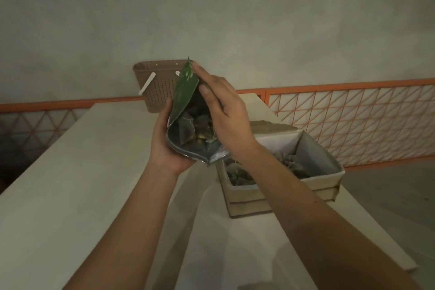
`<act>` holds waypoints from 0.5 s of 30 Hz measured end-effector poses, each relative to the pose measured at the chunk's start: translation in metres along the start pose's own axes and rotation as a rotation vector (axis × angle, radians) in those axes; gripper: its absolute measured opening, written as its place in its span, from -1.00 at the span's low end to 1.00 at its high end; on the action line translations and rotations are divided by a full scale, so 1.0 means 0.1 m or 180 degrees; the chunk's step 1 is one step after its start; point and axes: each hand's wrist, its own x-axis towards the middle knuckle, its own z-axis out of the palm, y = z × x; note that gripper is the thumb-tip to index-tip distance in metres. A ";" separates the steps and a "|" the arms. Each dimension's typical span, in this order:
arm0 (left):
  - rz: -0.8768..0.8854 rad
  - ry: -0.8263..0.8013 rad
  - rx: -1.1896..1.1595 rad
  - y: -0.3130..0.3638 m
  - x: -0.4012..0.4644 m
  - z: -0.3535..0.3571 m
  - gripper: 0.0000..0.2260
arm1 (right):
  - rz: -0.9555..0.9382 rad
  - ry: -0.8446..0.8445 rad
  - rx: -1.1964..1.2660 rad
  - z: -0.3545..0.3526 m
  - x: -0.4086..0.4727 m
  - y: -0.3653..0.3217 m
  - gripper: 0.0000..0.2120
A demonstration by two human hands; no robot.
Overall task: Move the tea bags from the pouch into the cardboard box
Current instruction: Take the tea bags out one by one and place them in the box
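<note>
Left hand [168, 148] cups the open pouch [188, 115] beside the cardboard box [282, 186], steadying it; right hand [223, 110] spreads its mouth, fingers extended, gripping nothing.

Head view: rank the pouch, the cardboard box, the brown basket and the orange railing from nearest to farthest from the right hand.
1. Pouch: the right hand is touching it at the open top.
2. Cardboard box: just below and to the right, on the table.
3. Brown basket: behind the pouch, at the table's far end.
4. Orange railing: beyond the table, in the background.
</note>
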 end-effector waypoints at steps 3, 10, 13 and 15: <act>0.0014 0.0093 0.0022 -0.01 0.00 -0.05 -0.48 | 0.0147 -0.0136 0.0102 0.00 -0.01 0.03 -0.65; 0.0207 -0.0094 -0.0005 -0.04 -0.02 -0.09 -0.57 | -0.0065 -0.0188 0.0229 0.02 -0.10 -0.02 -0.65; 0.0069 -0.0013 -0.0013 -0.11 -0.01 -0.20 -0.55 | 0.0215 -0.0355 0.0167 0.02 -0.14 0.04 -0.65; 0.0081 0.0006 0.0034 -0.12 -0.03 -0.21 -0.53 | 0.0248 -0.0453 0.0156 0.00 -0.13 0.03 -0.64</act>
